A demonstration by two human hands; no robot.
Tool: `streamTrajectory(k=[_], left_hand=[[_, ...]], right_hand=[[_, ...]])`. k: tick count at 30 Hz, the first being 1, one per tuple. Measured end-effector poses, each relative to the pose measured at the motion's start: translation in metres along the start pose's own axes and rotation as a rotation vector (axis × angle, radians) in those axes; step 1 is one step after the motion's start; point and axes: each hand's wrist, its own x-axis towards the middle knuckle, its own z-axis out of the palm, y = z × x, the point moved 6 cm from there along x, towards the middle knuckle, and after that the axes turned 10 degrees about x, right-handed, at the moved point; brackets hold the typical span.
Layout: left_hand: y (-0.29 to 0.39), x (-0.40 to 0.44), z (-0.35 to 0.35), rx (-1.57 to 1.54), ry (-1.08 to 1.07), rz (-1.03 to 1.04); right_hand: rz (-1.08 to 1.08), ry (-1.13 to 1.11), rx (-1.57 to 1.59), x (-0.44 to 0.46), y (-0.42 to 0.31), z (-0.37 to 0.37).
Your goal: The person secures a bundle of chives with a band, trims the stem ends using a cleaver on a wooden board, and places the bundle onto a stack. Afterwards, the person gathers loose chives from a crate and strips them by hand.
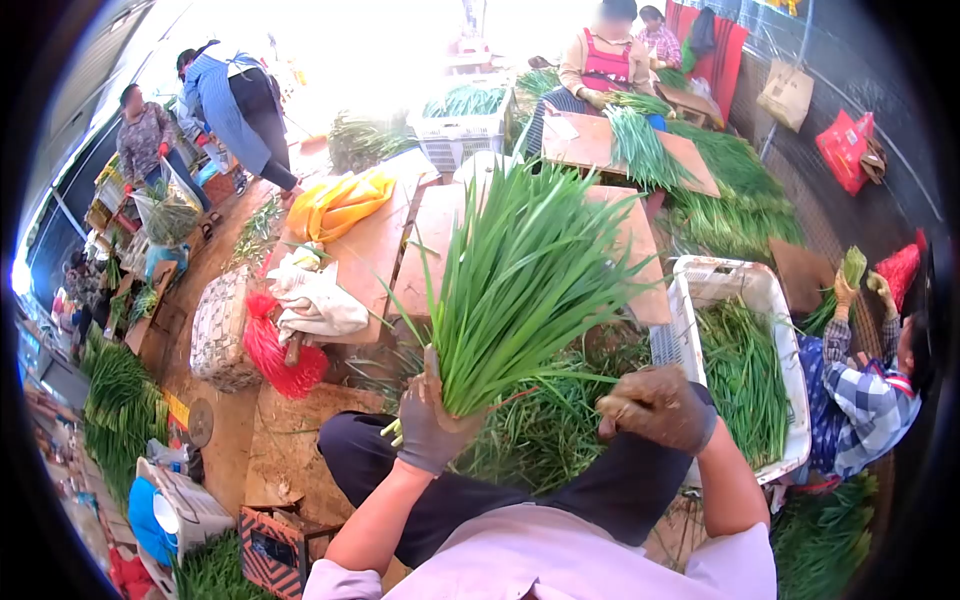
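- The person's left hand [437, 420], in a dark glove, has its fingers wrapped around the lower end of a bundle of long green leaves [530, 280], above the lap.
- The bundle fans upward and to the right, its tips in front of the boards [425, 262].
- The right hand [660, 405], also gloved, is just beside one stray blade, fingers bent; I cannot tell whether they pinch it or are fully closed.
- Loose greens [540, 435] lie below, between the knees.
- To the right, a white crate [725, 265] holds more leaves; beyond it, a person in checked sleeves [870, 405] raises a small bunch [853, 266].
- At left, red netting [268, 350] hangs near a pale cloth [322, 305], with an orange cloth [340, 205] farther along.
- Farther off, a person in a red apron [607, 65] sits behind a board bearing leaves [640, 145].
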Motion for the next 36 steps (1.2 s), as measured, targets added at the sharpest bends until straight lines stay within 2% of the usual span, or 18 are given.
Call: streamTrajectory(k=[2,5,7,8,10,11,13,17,24,26,30,33,35,36], left_hand=[[0.002,0.001,-0.004,0.05,0.018,0.022],[0.003,-0.001,-0.001,0.087,0.024,0.055],[0.006,-0.001,-0.002,0.077,0.021,0.056],[0.007,-0.001,-0.002,0.068,0.016,0.054],[0.008,-0.004,-0.004,0.062,-0.004,0.054],[0.009,-0.005,-0.004,0.057,-0.026,0.052],[0.008,-0.007,-0.003,0.05,-0.03,0.053],[0.01,-0.009,-0.004,0.049,0.004,0.088],[0.008,-0.015,-0.003,0.069,0.0,0.093],[0.009,-0.016,-0.003,0.057,0.0,0.098],[0.011,-0.016,-0.007,0.023,0.031,0.112],[0.009,-0.017,-0.01,0.018,0.027,0.105],[0.009,-0.015,-0.012,0.02,0.02,0.105],[0.008,-0.017,-0.011,0.02,0.018,0.102]], right_hand=[[-0.088,-0.066,-0.116,0.009,-0.01,0.012],[0.045,-0.131,-0.061,0.043,-0.047,0.008],[-0.211,0.097,-0.436,0.066,-0.071,-0.007],[-0.212,0.098,-0.438,0.076,-0.069,-0.009],[-0.308,0.348,-0.86,0.091,-0.064,-0.019],[-0.309,0.349,-0.862,0.098,-0.058,-0.024],[-0.482,0.335,-0.881,0.11,-0.063,-0.029],[-0.544,0.15,-0.916,0.125,-0.063,-0.024],[-0.592,-0.091,-1.018,0.139,-0.059,-0.013],[-0.487,-0.208,-1.081,0.14,-0.059,-0.006],[-0.579,-0.225,-1.091,0.135,-0.057,-0.001],[-0.644,-0.149,-1.075,0.128,-0.061,-0.01],[-0.799,0.019,-1.034,0.124,-0.07,-0.033],[-0.711,0.025,-1.124,0.119,-0.069,-0.045]])
